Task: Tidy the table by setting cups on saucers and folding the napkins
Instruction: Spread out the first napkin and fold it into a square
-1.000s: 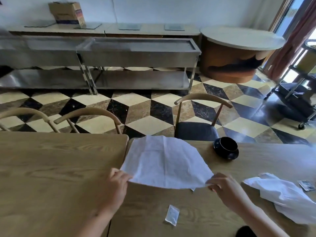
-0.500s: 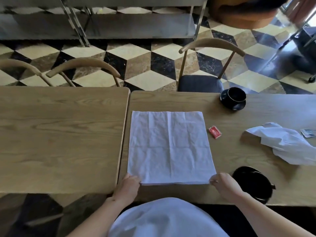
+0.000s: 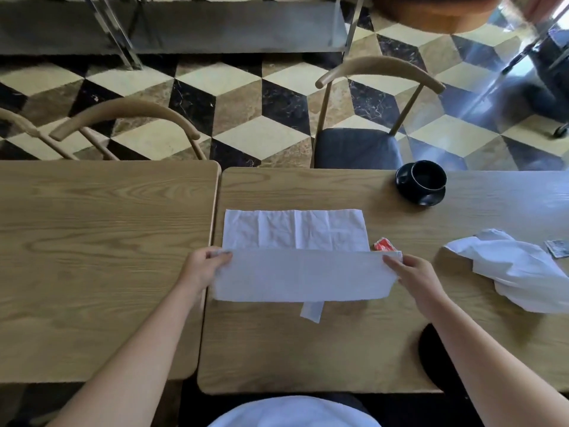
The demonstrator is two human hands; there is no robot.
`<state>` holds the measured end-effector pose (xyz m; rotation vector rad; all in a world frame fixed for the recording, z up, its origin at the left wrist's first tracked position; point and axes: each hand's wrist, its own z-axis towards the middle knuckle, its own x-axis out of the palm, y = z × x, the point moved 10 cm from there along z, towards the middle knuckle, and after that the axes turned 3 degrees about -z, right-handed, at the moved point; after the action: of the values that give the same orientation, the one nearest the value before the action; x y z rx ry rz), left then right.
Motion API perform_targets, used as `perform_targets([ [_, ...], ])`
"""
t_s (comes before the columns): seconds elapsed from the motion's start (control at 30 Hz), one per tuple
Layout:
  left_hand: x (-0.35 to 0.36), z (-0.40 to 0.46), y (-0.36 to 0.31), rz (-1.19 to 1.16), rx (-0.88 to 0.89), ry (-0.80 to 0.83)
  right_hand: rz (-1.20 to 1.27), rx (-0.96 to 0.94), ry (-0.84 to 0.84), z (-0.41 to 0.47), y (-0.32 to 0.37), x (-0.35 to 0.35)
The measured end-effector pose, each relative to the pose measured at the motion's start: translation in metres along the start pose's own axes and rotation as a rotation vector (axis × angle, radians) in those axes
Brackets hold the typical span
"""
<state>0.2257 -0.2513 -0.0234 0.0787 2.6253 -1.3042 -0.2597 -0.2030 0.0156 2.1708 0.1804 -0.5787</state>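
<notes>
A white napkin point(image 3: 295, 232) lies on the right-hand wooden table point(image 3: 308, 349), its near half lifted and turned over toward the far edge. My left hand point(image 3: 204, 268) pinches the folded flap's left corner and my right hand point(image 3: 412, 277) pinches its right corner. A black cup point(image 3: 429, 177) stands on a black saucer point(image 3: 403, 186) at the table's far edge. A second white napkin point(image 3: 520, 269) lies crumpled at the right. Another black saucer point(image 3: 429, 352) is mostly hidden under my right forearm.
A red sachet point(image 3: 383, 244) lies by the napkin's right edge, a white sachet point(image 3: 311, 312) pokes out under the fold, and a grey packet point(image 3: 558, 248) sits far right. A second table point(image 3: 92, 257) adjoins on the left. Chairs point(image 3: 357, 146) stand along the far side.
The napkin went from held in the air to spread flat. Both hands have since lifted its near edge and carried it away from me, folding it over.
</notes>
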Motion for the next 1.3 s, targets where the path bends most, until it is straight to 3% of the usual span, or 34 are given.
perform_targets([
  [0.2,-0.001,0.054,-0.011,-0.132,-0.062,-0.128,0.026,0.046,0.061,0.076,0.018,0.015],
  [0.53,0.002,0.126,-0.004,-0.037,-0.149,-0.254,0.026,0.124,0.037,0.161,0.011,0.038],
  [1.2,-0.002,0.155,0.008,0.106,-0.168,-0.346,-0.041,0.185,0.007,0.186,0.008,0.048],
  [1.3,-0.002,0.153,0.001,0.196,-0.167,-0.376,-0.094,0.18,-0.063,0.181,0.01,0.044],
])
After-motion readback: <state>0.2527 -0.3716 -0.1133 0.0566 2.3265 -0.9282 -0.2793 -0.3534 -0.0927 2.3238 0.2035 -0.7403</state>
